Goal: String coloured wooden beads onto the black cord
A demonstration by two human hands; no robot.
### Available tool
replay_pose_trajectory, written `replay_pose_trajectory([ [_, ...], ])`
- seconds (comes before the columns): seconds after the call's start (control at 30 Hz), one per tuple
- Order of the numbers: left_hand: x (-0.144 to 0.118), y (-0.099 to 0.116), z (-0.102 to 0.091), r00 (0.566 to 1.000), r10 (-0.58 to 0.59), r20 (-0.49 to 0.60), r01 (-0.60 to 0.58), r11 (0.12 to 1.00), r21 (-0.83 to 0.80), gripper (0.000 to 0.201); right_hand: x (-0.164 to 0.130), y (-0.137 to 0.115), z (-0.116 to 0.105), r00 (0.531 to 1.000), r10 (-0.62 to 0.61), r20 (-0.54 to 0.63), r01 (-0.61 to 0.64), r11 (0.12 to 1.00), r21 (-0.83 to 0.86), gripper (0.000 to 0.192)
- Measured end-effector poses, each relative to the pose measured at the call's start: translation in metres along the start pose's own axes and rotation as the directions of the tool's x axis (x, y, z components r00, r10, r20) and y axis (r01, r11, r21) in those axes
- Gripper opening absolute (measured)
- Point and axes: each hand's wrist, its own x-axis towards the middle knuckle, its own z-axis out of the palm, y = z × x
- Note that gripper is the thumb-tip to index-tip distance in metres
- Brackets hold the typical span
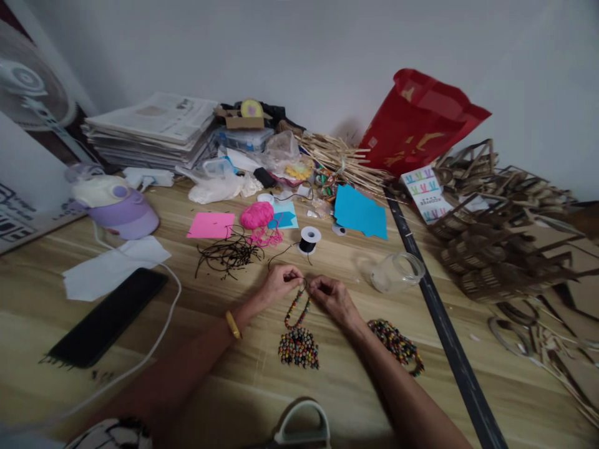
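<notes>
- A white card with rows of coloured V-shaped marks (pixel 427 192) is seen at the far right of the wooden tabletop (pixel 196 349); a line of print sits across it, too small to be read.
- Bold black lettering is noted on a white sheet at the left edge (pixel 12 215); it is cut off and not legible.
- Yellow markings are visible on the red plastic bag (pixel 416 118) against the wall; no words can be made out.
- A strand of multicoloured beads on dark cord (pixel 296 310) is held between the two hands, hanging in a loop toward the viewer.
- The left hand (pixel 279 282) is closed, fingertips pinched on the cord at the strand's top; a yellow bangle (pixel 233 325) is worn on that wrist.
- The right hand (pixel 330 292) is likewise pinched on the cord, just beside the left hand, almost touching.
- A loose pile of multicoloured beads (pixel 299 348) lies directly below the strand, between the forearms.
- A second beaded piece (pixel 397 344) lies right of the right forearm.
- A spool of black cord (pixel 309 238) stands just beyond the hands; a clear glass jar (pixel 397 272) lies on its side to the right.
</notes>
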Motion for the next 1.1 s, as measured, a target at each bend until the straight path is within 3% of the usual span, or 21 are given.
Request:
replay_pose_trajectory([
  [0.17,0.002,-0.003,-0.001,1.0,-0.008,0.008,0.008,0.998,-0.068,0.01,0.0,-0.001,0.002,0.999,0.042,-0.001,-0.042,0.999,0.031,0.026],
  [0.53,0.004,-0.001,0.0,0.999,-0.042,0.013,0.043,0.995,-0.085,0.009,0.001,-0.007,0.009,0.975,0.203,0.096,-0.222,0.934,0.28,0.031],
  [0.93,0.0,0.009,0.003,0.999,-0.048,0.024,0.049,0.997,-0.066,0.007,0.002,-0.008,0.011,0.975,0.21,0.068,-0.22,0.917,0.333,0.038],
  [1.1,-0.006,0.016,0.004,0.995,0.036,-0.098,-0.033,0.999,0.03,0.005,0.002,-0.007,0.01,0.97,0.235,0.06,-0.241,0.909,0.339,0.041],
])
